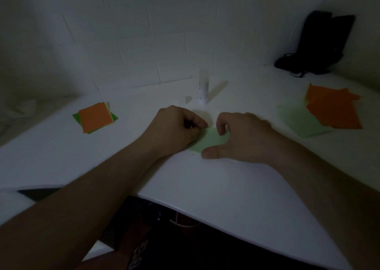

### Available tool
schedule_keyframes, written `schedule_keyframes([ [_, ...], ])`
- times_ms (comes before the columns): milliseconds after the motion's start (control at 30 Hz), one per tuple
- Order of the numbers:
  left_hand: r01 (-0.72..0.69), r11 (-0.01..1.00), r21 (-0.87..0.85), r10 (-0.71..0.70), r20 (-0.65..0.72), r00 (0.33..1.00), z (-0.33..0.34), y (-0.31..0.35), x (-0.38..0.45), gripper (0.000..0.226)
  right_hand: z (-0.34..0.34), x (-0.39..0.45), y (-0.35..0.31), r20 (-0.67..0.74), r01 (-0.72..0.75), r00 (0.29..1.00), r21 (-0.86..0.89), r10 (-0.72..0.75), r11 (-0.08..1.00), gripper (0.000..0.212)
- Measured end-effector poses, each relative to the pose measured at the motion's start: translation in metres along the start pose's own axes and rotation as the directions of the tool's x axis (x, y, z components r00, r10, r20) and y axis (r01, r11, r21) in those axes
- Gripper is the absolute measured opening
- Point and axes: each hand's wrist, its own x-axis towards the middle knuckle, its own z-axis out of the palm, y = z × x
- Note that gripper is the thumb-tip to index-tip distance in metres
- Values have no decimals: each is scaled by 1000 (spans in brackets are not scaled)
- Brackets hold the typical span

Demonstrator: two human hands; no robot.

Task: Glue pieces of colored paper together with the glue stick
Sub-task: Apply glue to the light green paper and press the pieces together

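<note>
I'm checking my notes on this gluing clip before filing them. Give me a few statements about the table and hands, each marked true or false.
1. The glue stick stands upright behind the hands. True.
2. The right hand holds the glue stick. False: it rests on the light green paper, thumb at its near edge.
3. The left stack has orange paper on top. True.
4. The left hand lies flat and away from the paper. False: its fingers are curled at the green paper's left edge.
5. The black bag sits at the far left. False: it is at the far right, against the wall.
</note>
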Motion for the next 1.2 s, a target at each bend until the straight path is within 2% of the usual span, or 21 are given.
schedule_keyframes([
  [133, -10, 1000, -19, 10, -1, 1000, -1, 1, -1, 21, 2, 5, 4, -76, 2, 997, 105, 6, 995, 55],
  [233, 8, 999, -44, -7, 10, 1000, -2, 2, -1, 19, 6, 13, 3, -117, 28, 993, -63, -35, 998, 43],
  [333, 25, 998, -59, -25, 11, 1000, -2, 3, -2, 18, 1, 22, -4, -37, 38, 998, -230, -48, 972, 40],
  [467, 35, 999, -32, -35, 17, 999, -2, 3, -3, 18, -9, 25, -8, 122, 31, 993, -204, -6, 979, 48],
  [600, 45, 999, -6, -45, 8, 999, -2, 4, -3, 18, -8, 19, -13, 87, -25, 995, -173, 41, 985, 66],
  [733, 44, 999, -10, -43, 8, 999, -2, 4, -2, 18, -8, 12, -16, 83, -25, 996, -207, 43, 978, 72],
  [833, 36, 999, -11, -36, 4, 999, -1, 4, -2, 17, -8, 8, -12, 47, -12, 999, -135, 19, 991, 67],
  [967, 20, 1000, -22, -20, 11, 1000, -1, 4, -3, 19, 0, 15, -4, -140, 27, 990, 35, -21, 999, 53],
  [1200, -19, 999, -45, 19, 6, 1000, -2, 0, -3, 21, 9, 29, 9, -178, 91, 982, 206, -54, 974, 36],
])
